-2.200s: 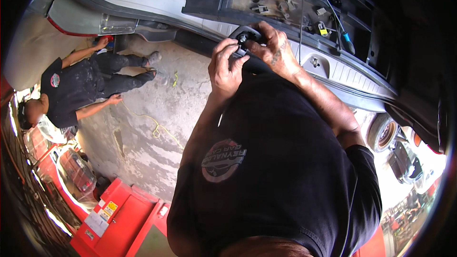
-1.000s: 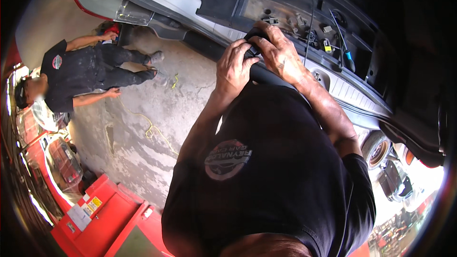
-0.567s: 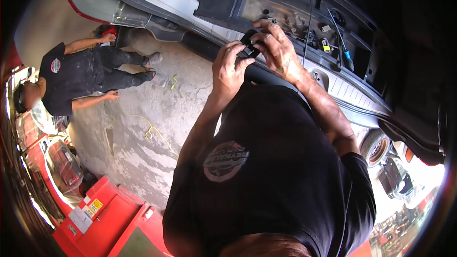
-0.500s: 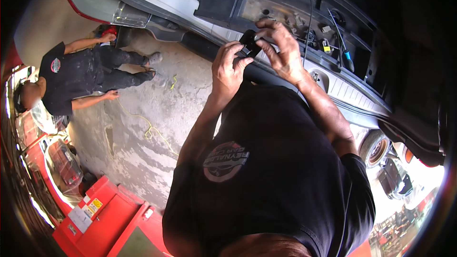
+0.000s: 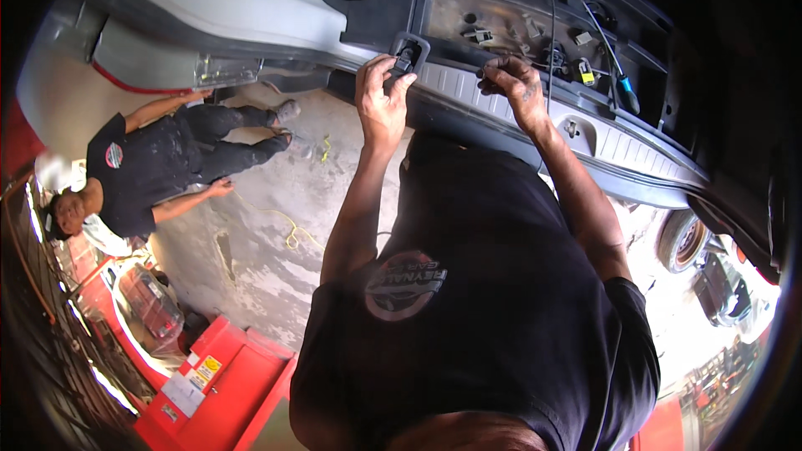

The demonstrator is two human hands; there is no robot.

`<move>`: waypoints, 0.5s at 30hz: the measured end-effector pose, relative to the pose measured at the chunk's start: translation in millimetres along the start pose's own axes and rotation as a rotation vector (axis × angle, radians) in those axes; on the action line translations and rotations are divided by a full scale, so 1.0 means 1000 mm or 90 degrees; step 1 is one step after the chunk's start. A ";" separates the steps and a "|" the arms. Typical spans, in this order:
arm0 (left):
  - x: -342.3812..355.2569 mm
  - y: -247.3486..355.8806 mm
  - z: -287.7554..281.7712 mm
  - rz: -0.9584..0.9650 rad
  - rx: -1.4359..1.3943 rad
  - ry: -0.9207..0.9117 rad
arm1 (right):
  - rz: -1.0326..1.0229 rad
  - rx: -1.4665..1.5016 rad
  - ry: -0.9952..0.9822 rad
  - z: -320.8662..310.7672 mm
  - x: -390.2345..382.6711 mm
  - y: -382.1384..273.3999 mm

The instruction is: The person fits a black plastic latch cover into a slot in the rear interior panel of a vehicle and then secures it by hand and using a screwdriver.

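- Left hand (image 5: 383, 104), forearm stretched forward, grips a dark plastic housing (image 5: 408, 53) at its fingertips.
- Right hand (image 5: 520, 90), fingers curled leftward, pinches a small dark part (image 5: 484, 82) between thumb and fingers.

The black plastic part (image 5: 411, 54) is at twelve o'clock in the head view, a rounded frame around a darker, recessed middle. It tilts, its far end pointing toward one o'clock, its near end pinched between thumb and fingers of the left hand (image 5: 383, 104). Well apart from it, toward four o'clock, a small dark piece (image 5: 486, 82) sits at the right hand's (image 5: 521, 93) fingertips, its shape too small to tell.
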State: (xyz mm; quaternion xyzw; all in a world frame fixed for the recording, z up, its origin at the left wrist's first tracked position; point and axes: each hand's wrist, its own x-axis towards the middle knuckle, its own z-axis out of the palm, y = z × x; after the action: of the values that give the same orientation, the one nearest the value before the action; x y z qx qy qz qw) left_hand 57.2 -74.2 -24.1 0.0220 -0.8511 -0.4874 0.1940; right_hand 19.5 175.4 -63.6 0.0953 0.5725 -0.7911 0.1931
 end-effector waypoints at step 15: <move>0.169 -0.128 0.036 -0.085 -0.023 -0.039 | 0.074 -0.144 0.078 0.016 0.059 -0.007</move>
State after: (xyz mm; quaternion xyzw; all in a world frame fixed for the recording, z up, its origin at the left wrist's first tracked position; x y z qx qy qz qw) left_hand -130.9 -150.6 -95.6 0.0604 -0.8443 -0.5151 0.1351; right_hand -36.1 150.9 -74.6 0.1544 0.6622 -0.7017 0.2128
